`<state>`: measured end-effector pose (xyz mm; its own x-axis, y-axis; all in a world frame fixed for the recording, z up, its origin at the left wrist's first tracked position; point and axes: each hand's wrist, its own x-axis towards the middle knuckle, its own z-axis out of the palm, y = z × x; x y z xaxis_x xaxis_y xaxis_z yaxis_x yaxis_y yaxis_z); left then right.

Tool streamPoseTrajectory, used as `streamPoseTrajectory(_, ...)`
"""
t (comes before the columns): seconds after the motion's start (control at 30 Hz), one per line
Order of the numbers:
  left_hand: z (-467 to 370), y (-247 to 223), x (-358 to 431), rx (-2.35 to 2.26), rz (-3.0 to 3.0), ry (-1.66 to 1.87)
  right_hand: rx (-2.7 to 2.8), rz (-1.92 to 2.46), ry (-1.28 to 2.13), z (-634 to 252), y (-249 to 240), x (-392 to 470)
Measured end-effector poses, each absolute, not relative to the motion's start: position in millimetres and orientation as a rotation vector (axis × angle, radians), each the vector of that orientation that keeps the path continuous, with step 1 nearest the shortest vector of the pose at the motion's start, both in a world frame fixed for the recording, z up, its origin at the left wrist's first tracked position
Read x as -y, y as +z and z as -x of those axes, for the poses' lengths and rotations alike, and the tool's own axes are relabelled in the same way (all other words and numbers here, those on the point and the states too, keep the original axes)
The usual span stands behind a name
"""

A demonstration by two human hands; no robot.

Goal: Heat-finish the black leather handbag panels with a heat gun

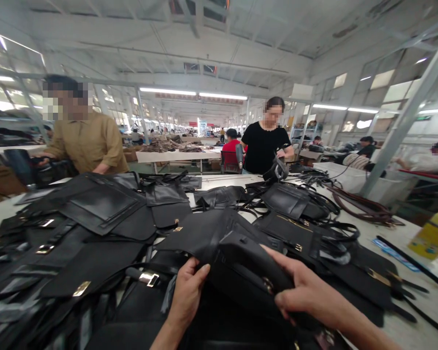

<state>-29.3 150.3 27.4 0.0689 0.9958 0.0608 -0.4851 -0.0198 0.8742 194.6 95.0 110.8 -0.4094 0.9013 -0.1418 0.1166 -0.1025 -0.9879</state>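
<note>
A black leather bag (200, 228) with a gold clasp on its flap is held up in front of me, tilted over the pile. My left hand (188, 291) pinches the edge of its flap between thumb and fingers. On the other side, my right hand (302, 284) is closed around the bag's edge, fingers partly hidden behind the leather. Dark folds hide the bag's lower part. Beside my left wrist lies another black bag (135, 311) with a gold buckle on its strap.
Black bags (105, 257) lie heaped on the white table (416, 243) to the left, with more (288, 228) on the right. A yellow container (432, 236) stands at the right edge. Across the table are a person in tan (89, 138) and one in black (264, 146) holding a heat gun (240, 154).
</note>
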Motion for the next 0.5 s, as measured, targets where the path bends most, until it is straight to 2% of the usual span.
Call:
streamPoseTrajectory(0.13, 33.9, 21.9, -150.2, -0.782, -0.853, 1.385, 1.61, 1.228, 1.551, -179.9, 104.1, -98.3)
streamPoseTrajectory(0.33, 64.1, -2.2, -174.7, -0.87, -0.379, 1.722, 1.439, 1.213, 1.373, -215.0, 101.5, -105.2)
streamPoseTrajectory(0.5, 55.5, -8.1, -170.9, -0.718, 0.015, 1.584, 1.381, 1.288, 1.436, -255.8, 82.7, -75.4)
